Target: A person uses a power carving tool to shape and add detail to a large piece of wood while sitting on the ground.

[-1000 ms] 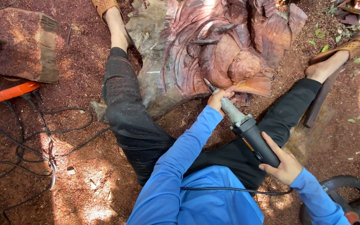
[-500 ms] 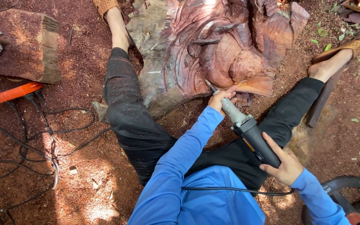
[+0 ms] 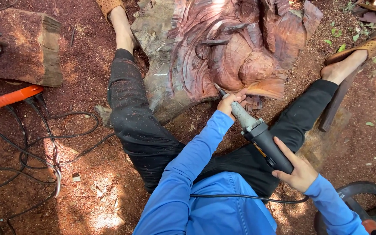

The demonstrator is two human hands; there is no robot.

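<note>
While gripped: grinder [image 3: 262,138] against carving [image 3: 223,52]

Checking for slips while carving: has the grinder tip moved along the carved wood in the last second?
No. The grinder tip sits at the same spot on the carving, just left of the pale orange lobe, with both hands placed as before.

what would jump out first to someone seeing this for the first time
The big reddish wood carving at top centre, lying on sawdust-covered ground between the person's outstretched legs. Next, the power tool held against it: the left hand grips near the tip, the right hand holds the black body. At left, an orange tool lies beside tangled black cables.
</note>
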